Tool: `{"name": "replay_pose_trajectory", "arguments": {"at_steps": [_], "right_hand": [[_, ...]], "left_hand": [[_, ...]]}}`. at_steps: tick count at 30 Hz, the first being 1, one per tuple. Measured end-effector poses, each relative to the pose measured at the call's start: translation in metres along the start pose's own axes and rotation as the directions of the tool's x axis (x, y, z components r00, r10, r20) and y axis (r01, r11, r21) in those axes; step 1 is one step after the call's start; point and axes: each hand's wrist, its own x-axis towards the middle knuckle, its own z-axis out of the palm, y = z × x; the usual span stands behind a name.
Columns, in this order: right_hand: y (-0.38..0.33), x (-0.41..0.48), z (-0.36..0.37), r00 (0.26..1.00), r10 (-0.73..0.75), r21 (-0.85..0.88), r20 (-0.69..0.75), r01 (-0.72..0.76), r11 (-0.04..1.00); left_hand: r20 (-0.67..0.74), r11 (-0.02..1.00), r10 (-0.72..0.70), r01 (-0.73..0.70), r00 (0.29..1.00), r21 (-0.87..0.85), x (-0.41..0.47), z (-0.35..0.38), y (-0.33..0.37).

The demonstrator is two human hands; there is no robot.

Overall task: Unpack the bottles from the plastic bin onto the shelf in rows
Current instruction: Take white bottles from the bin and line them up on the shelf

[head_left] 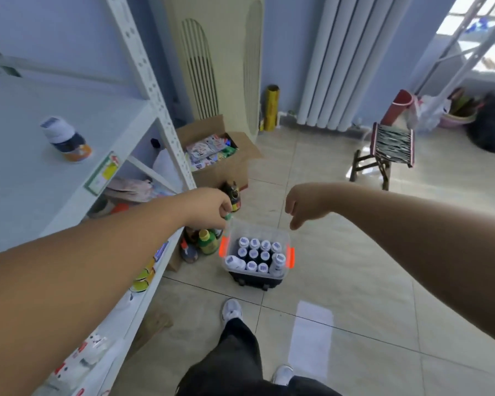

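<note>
Clear plastic bin (280, 238) with orange clips sits on the floor tiles (340, 281), packed with white-capped bottles (253, 254). One bottle (66, 138) stands on the white shelf (26, 181). Left hand (209, 208) pinches something small and green; right hand (306, 204) hangs loosely curled, empty.

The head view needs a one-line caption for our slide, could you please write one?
Both hands, left hand and right hand, reach toward a bottle-filled plastic bin on the floor; one bottle stands on the shelf.
</note>
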Motion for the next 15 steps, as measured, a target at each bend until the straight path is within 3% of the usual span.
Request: {"name": "replay_pose_trajectory", "arguments": {"at_steps": [4, 8, 15], "right_hand": [[0.031, 0.04, 0.008, 0.994, 0.081, 0.059, 0.068, -0.085, 0.995], [0.062, 0.082, 0.016, 0.982, 0.171, 0.143, 0.086, -0.182, 0.973], [0.085, 0.156, 0.088, 0.956, 0.164, 0.242, 0.244, -0.224, 0.944]], "left_hand": [[0.15, 0.998, 0.032, -0.041, 0.988, 0.056, 0.066, -0.001, -0.02], [0.198, 0.996, 0.051, -0.064, 0.979, 0.062, 0.124, -0.01, -0.044], [0.315, 0.991, 0.076, -0.105, 0.946, 0.078, 0.192, 0.04, -0.071]]}}
